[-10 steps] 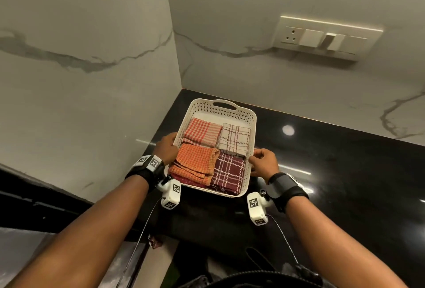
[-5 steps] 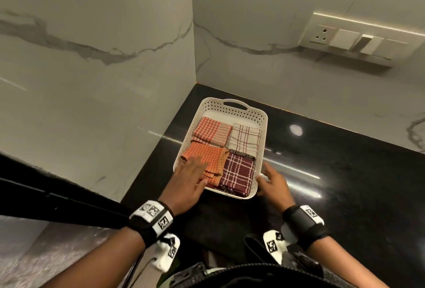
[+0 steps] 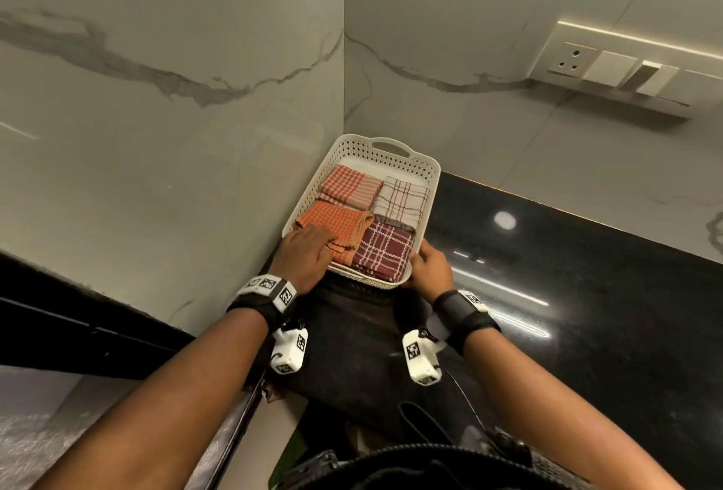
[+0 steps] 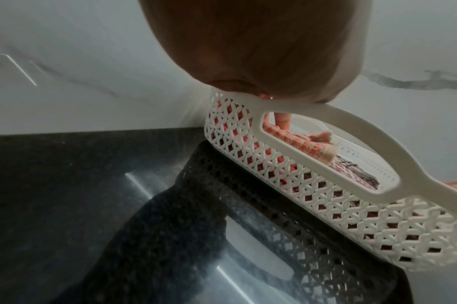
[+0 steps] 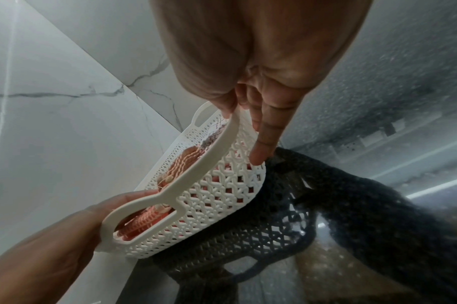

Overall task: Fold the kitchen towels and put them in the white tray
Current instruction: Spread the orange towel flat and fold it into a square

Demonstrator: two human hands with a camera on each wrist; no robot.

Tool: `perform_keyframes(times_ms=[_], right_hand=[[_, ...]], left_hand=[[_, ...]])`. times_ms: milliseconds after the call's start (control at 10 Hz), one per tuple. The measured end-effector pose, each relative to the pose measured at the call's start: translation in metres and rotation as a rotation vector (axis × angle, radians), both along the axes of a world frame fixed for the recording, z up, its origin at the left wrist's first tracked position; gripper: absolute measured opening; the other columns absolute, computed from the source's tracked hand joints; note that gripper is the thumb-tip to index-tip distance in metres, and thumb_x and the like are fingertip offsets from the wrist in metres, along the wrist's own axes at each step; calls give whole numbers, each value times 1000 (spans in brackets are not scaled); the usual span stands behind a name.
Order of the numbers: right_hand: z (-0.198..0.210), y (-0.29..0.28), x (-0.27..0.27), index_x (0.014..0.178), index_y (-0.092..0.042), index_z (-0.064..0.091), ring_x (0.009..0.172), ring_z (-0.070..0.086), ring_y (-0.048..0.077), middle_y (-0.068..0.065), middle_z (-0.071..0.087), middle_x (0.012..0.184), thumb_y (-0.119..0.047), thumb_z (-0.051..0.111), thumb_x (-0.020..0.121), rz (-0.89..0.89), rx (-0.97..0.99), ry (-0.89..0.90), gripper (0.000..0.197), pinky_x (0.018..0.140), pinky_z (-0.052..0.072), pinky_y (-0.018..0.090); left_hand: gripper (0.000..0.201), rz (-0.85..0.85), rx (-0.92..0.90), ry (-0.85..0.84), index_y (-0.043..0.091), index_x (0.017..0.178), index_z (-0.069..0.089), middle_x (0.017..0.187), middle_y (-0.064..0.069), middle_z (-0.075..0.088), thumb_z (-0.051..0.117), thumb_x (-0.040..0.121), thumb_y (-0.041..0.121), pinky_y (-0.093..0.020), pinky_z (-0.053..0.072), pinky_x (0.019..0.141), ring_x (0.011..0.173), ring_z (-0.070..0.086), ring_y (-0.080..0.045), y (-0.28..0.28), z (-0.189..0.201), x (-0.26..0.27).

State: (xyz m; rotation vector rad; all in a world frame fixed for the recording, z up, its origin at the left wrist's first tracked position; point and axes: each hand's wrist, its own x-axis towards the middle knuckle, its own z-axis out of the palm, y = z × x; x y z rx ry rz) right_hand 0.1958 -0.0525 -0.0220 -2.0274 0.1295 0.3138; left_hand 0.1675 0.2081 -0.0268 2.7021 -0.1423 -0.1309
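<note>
Grip of the right hand (image 3: 429, 268): thumb over the rim and fingers (image 5: 261, 148) down the outer lattice wall, pinching the near right corner of the white tray (image 3: 424, 172). Left hand (image 3: 307, 255): lies flat with straight fingers on the orange checked towel (image 3: 332, 220), palm over the tray's near left rim; it holds nothing.

One tray stands in the corner of the black desk (image 3: 567, 313), its left side against the marble wall (image 3: 156, 137). It has two handle cut-outs, one at each end. It contains four folded kitchen towels in a two-by-two layout: orange checked, near left; maroon plaid towel (image 3: 385, 251), near right; red-and-beige checked towel (image 3: 350, 186), far left; cream plaid towel (image 3: 403, 200), far right. All four lie flat, each touching its neighbours.

Each wrist carries one black strap with a white marked camera unit. One switch plate (image 3: 626, 67) with a socket is mounted on the rear wall, well apart from the tray.
</note>
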Motion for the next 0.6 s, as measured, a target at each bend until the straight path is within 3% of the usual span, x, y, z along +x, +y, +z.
perform_keyframes(times_ms=[200, 300, 400, 500, 600], right_hand=[[-10, 24, 15, 131, -30, 57, 101, 67, 27, 3, 71, 115, -23, 45, 96, 30, -51, 17, 38, 90, 56, 46], [-18, 17, 13, 129, -41, 54, 98, 68, 26, 0, 72, 112, -35, 46, 94, 50, 18, 50, 37, 88, 57, 52], [-16, 3, 2, 131, -35, 57, 96, 62, 17, -8, 67, 105, -40, 49, 98, 84, 38, 88, 35, 93, 55, 46], [-14, -36, -32, 134, -11, 59, 106, 57, 12, -2, 64, 115, -31, 58, 99, 88, -84, 76, 40, 95, 44, 27], [-21, -69, -52, 125, -9, 65, 106, 62, 16, 6, 69, 119, -20, 63, 96, 51, -99, 83, 31, 98, 47, 28]], left_hand=[[59, 21, 33, 26, 22, 138, 58, 149, -1, 53, 29, 89, 36, -38, 23, 116, 142, 41, -24, 23, 7, 12], [58, 3, 42, 66, 24, 140, 56, 152, 1, 50, 29, 89, 36, -39, 21, 117, 144, 38, -23, 23, 10, 13], [57, 24, 2, 96, 24, 138, 57, 150, 0, 51, 32, 88, 36, -39, 21, 117, 143, 40, -23, 20, 12, 15], [41, 78, -139, 46, 17, 132, 62, 138, -6, 60, 48, 93, 23, -43, 35, 112, 129, 53, -28, 9, 19, 9], [38, 38, -257, -34, 12, 130, 62, 129, -11, 64, 55, 93, 15, -45, 45, 104, 118, 58, -31, -16, 22, 3]])
